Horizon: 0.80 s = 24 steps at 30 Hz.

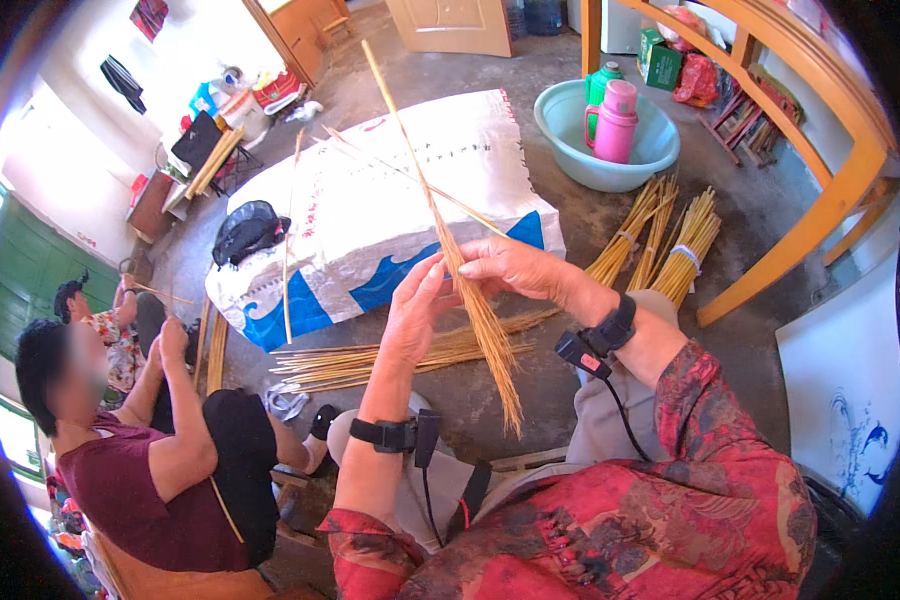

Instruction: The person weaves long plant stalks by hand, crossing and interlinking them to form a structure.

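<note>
A long straw-coloured broom-grass stalk (417, 175) slants across the middle. Its bare end points up and away, and its bushy head (485, 335) hangs down towards my lap. Both hands meet on it where the stalk turns into the head. My left hand (417, 305) holds it from the left, thumb up along it and fingers partly hidden behind. From the right, my right hand (515, 268) pinches it between thumb and fingers. Below my hands, a pile of loose stalks (340, 366) lies on the floor, its brushy ends pointing right.
A white woven sack sheet (400, 190) with a blue wave print spreads ahead, bearing a few stalks and a black plastic bag (248, 232). Tied stalk bundles (685, 245) lie at right, near a blue basin (558, 145) holding two flasks. Two people sit at left; a wooden frame (805, 235) stands right.
</note>
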{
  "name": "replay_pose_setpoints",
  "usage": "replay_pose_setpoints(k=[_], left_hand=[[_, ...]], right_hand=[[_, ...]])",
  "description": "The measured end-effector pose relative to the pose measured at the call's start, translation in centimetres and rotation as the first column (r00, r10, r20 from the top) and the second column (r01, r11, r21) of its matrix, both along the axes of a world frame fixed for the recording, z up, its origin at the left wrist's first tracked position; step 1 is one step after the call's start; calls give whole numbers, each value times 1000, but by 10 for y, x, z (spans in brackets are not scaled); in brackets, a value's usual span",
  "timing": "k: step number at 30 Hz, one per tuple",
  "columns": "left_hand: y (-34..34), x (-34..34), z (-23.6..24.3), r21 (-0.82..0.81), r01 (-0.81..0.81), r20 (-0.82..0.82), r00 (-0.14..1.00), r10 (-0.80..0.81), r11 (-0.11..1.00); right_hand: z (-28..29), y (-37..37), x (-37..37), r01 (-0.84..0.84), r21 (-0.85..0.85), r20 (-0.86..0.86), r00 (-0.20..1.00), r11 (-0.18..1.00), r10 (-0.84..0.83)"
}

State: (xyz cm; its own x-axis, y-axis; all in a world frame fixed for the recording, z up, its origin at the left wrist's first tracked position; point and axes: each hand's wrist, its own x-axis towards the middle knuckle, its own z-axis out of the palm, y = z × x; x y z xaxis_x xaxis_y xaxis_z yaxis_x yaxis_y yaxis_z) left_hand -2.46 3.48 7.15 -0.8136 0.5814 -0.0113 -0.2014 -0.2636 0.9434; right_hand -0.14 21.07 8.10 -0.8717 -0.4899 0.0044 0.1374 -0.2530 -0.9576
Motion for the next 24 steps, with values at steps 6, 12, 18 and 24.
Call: replay_pose_setpoints(k=[6,12,18,24], left_hand=[[1,8,8,35,29,43,999,-30,999],[10,15,18,37,-51,28,998,50,998],[14,-3,11,7,-168,-15,986,168,986],[18,-30,-19,112,-120,108,988,108,987]], right_hand=[[-7,-3,22,-49,-40,22,998,998,50],[-12,0,30,48,28,-25,999,998,-47],[-20,-3,30,195,49,-25,981,980,-194],[-19,5,22,226,73,47,972,971,-230]])
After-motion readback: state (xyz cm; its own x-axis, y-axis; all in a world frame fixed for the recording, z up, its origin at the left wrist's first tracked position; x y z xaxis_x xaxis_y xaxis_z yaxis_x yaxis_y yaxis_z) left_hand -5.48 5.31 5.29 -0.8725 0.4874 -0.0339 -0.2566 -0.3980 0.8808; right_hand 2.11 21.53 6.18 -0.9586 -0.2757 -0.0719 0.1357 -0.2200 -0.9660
